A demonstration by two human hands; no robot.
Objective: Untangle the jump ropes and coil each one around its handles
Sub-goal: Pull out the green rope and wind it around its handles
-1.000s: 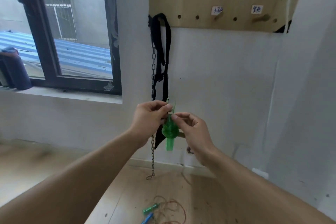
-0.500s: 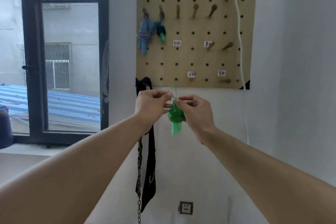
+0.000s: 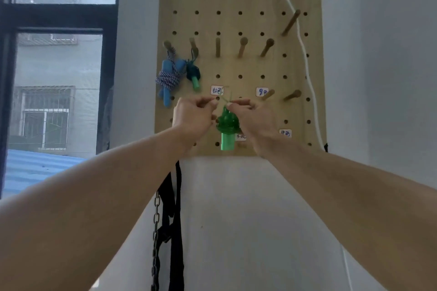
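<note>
A coiled green jump rope (image 3: 227, 128), its cord wound around its green handles, hangs between my hands in front of the wooden pegboard (image 3: 238, 2). My left hand (image 3: 192, 117) and my right hand (image 3: 254, 118) each pinch the thin loop of cord at the top of the bundle. On the pegboard, a coiled blue jump rope (image 3: 169, 78) hangs from a peg at the left. Beside it hangs a second coiled rope with a green handle (image 3: 194, 73).
Several bare wooden pegs (image 3: 242, 47) stick out of the board, with small paper labels (image 3: 217, 90) below them. A white cord (image 3: 305, 59) runs down the board's right side. Black straps and a chain (image 3: 156, 227) hang under the board. A window (image 3: 56, 73) is at the left.
My view has tilted up from the floor to the pegboard. Both hands have raised the green bundle from below the board to in front of its lower rows.
</note>
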